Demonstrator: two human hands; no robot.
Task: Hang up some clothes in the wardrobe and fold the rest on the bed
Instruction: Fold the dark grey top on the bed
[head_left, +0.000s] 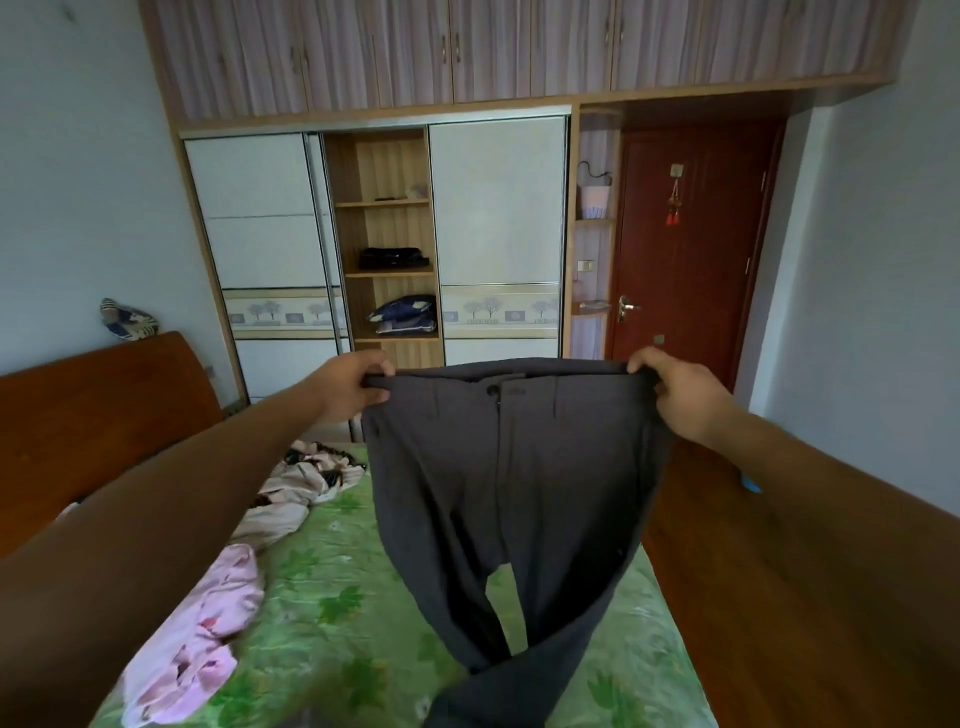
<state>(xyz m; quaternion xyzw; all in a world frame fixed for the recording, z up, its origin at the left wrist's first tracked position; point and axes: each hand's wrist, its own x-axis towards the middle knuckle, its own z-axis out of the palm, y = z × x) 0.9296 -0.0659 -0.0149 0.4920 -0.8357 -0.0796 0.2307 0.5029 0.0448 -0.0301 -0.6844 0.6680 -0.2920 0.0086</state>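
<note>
1. A person holds up dark grey trousers (509, 493) by the waistband, front side facing the camera.
2. The left hand (353, 387) has its fingers curled tight round the left end of the waistband. The right hand (675, 395) grips the right end the same way.
3. The two hands are well apart, so the waistband is pulled flat between them.
4. The trousers hang in the air over the bed (337, 597). The legs drop down and bend near the bottom of the picture. I cannot tell if they touch the sheet there.
5. The bed has a green sheet with leaves on it. Pink clothes (208, 623) lie on its left side, near the person. A pale crumpled pile (296, 488) lies farther away, just left of the trousers.
6. A brown headboard (93, 415) stands on the left, with a patterned cushion (127, 318) on top of it.
7. The wardrobe (498, 208) is behind the bed. It has white doors on each side and open shelves (387, 218) in the middle.
8. A black thing (392, 258) sits on one shelf. A blue folded thing (405, 314) sits on the shelf below.
9. The trousers hide the bottom of the wardrobe and a big part of the bed.
10. A red-brown door (685, 286) is on the right, with a red tassel (674, 208) hanging on it.
</note>
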